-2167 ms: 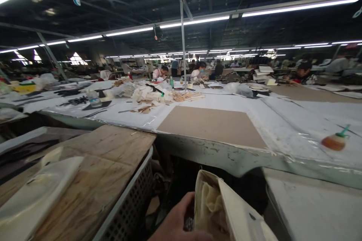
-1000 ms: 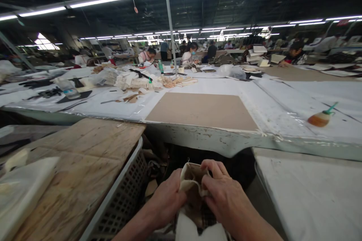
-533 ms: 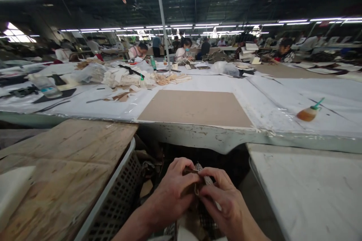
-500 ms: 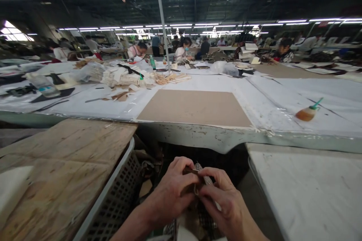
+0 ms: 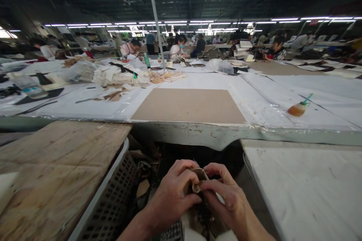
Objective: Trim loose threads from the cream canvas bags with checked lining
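Note:
Low in the middle of the view, my left hand (image 5: 177,186) and my right hand (image 5: 226,192) meet over my lap. Between them is a small brown piece with a pale folded edge (image 5: 200,174), perhaps leather or fabric; its kind is not clear. The left fingers curl round its left side, while the right thumb and fingers pinch its right edge. Below the hands lies dark-and-white checked cloth (image 5: 172,231), largely covered by my wrists and pale material.
A brown board (image 5: 188,106) lies on the white worktable (image 5: 263,101). To its right rests a glue bottle (image 5: 298,109) with a green nozzle. At left, a wooden board (image 5: 65,158) adjoins a plastic basket (image 5: 113,192). Scraps (image 5: 113,75) are heaped behind; several people sit beyond.
The brown piece has turned and its folded opening now faces up more plainly. My fingers have shifted along its edge. The whole view has swung slightly to the right.

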Demonstrator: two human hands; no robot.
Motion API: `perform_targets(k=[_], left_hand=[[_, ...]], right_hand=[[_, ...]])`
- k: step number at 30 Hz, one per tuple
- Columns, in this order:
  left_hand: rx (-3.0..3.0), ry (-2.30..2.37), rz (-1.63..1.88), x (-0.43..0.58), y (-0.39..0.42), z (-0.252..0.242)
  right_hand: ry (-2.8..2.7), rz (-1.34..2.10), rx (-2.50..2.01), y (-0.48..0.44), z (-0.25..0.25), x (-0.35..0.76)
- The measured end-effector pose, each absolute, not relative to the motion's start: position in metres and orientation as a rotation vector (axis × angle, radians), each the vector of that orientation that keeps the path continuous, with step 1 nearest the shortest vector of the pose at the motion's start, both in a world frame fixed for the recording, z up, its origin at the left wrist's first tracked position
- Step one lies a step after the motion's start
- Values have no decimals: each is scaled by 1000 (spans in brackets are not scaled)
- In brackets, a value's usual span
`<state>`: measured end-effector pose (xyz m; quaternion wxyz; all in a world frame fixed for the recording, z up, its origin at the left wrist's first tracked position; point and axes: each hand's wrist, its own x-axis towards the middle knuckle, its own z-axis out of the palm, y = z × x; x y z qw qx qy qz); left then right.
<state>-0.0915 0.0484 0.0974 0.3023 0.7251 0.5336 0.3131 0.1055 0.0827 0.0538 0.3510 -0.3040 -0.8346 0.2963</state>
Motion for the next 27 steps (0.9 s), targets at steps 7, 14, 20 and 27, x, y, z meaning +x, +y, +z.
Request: perform_targets(k=[7, 14, 20, 27], left_hand=[[1978, 1353, 958, -88, 51, 91], [2175, 1333, 1018, -94, 55, 89], [2283, 1354, 1160, -98, 61, 79], [2210, 1313, 1305, -93, 72, 73]], right_hand=[[-2163, 760, -806, 81, 54, 107], [-2127, 777, -812, 86, 52, 111], [-2162, 1038, -931, 93, 57, 118], [-2127, 1254, -944, 98, 78, 118]])
